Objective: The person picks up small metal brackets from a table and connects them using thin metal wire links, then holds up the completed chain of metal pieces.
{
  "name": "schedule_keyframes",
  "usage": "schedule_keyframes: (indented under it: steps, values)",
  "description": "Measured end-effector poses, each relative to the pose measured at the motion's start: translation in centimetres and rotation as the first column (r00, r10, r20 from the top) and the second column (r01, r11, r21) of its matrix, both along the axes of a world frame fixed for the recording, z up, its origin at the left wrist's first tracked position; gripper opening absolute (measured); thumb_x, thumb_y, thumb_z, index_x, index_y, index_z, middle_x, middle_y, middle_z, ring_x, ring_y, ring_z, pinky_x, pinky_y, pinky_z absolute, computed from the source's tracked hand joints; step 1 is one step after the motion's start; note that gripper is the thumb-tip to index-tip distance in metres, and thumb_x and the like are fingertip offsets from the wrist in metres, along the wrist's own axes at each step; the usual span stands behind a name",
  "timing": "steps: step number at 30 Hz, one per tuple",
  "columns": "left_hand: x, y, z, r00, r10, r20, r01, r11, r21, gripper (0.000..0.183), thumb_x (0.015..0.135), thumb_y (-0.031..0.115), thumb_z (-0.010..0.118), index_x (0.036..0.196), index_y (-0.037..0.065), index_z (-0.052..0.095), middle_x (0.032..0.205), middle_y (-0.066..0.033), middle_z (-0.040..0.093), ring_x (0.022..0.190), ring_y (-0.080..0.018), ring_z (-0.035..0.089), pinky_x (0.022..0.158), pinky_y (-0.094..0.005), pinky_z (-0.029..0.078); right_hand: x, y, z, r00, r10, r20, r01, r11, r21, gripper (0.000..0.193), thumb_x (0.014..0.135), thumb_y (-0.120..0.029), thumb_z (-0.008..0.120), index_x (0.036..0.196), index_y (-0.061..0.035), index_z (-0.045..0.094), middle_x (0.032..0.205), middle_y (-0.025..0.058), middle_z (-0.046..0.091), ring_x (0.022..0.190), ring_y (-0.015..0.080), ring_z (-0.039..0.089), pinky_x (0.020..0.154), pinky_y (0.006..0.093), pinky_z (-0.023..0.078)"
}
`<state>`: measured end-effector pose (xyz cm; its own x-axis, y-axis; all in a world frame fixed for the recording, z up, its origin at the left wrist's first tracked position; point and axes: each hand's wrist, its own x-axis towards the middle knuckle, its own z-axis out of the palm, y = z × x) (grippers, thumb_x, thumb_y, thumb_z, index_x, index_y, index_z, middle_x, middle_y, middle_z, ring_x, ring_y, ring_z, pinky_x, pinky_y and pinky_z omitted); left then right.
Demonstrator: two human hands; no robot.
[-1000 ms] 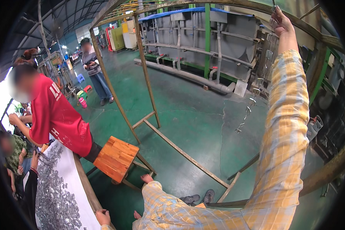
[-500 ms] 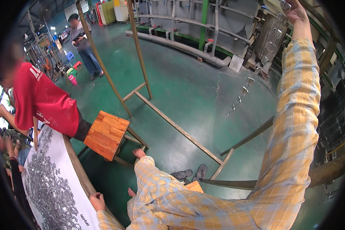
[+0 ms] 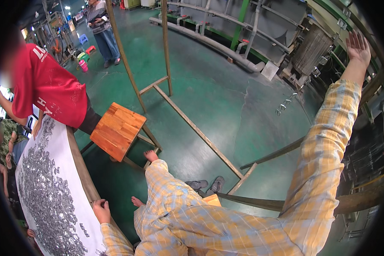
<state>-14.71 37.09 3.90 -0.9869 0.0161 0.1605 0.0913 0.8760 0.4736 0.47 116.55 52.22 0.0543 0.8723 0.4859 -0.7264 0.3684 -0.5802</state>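
My right hand [image 3: 357,50] is raised at the upper right, its fingers stretched out and apart with nothing held. To its left a string of small shiny metal clips [image 3: 315,71] hangs from above, trailing down to the left. At the table's edge my left hand [image 3: 101,210] is closed, thumb against curled fingers. What it pinches, if anything, is too small to make out. Beside it, on a white-covered table [image 3: 70,145], lies a large heap of loose metal clips [image 3: 47,194]. A short row of clips [image 3: 84,230] sits apart from the heap.
A wooden stool [image 3: 118,131] and a wooden frame [image 3: 196,128] stand ahead of me. Sandals [image 3: 217,184] lie on the green floor. A person in a red shirt [image 3: 51,87] leans over the table; another person [image 3: 102,32] stands farther back. Grey pipes [image 3: 209,40] run along the wall.
My right hand has opened and shifted outward to the right. The hanging string of clips has swung to the right too. My left hand stays closed at the table edge; the view has turned slightly.
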Motion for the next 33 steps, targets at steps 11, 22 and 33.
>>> schedule_keyframes:
  steps: [11,22,33]
  values:
    - [0.7,0.7,0.2,1.0,-0.003,-0.022,0.003,1.0,-0.02,0.01,0.073,0.002,0.065,0.081,-0.002,0.063,0.084,-0.016,0.058,0.078,-0.0334,0.058,0.072,-0.0387,0.047,4.9,5.8,-18.7,0.991,-0.048,0.125,0.058,0.995,-0.079,0.014,0.084,-0.02,0.063,0.085,-0.0055,0.063,0.074,0.0043,0.062,0.069,0.0161,0.059,0.065,0.0286,0.049]
    - [0.3,0.1,-0.3,0.999,-0.051,0.016,0.051,0.999,-0.007,0.012,0.073,0.002,0.065,0.083,-0.003,0.062,0.083,-0.0141,0.055,0.068,-0.0291,0.056,0.062,-0.036,0.047,2.1,-9.4,-49.0,0.773,0.381,0.507,-0.02,0.814,-0.581,0.06,0.079,-0.018,0.059,0.135,-0.0082,0.04,0.125,0.0103,0.054,0.116,0.0269,0.049,0.099,0.0501,0.032]
    - [0.5,0.1,-1.2,0.999,-0.037,-0.04,0.036,0.999,-0.016,0.01,0.072,-0.002,0.064,0.081,-0.005,0.06,0.082,-0.0153,0.053,0.068,-0.0302,0.056,0.061,-0.0353,0.047,-2.9,-8.8,-49.2,0.725,0.281,0.629,0.071,0.877,-0.475,0.031,0.078,-0.016,0.071,0.101,0.0012,0.061,0.086,0.0081,0.067,0.076,0.0163,0.064,0.071,0.0282,0.051]
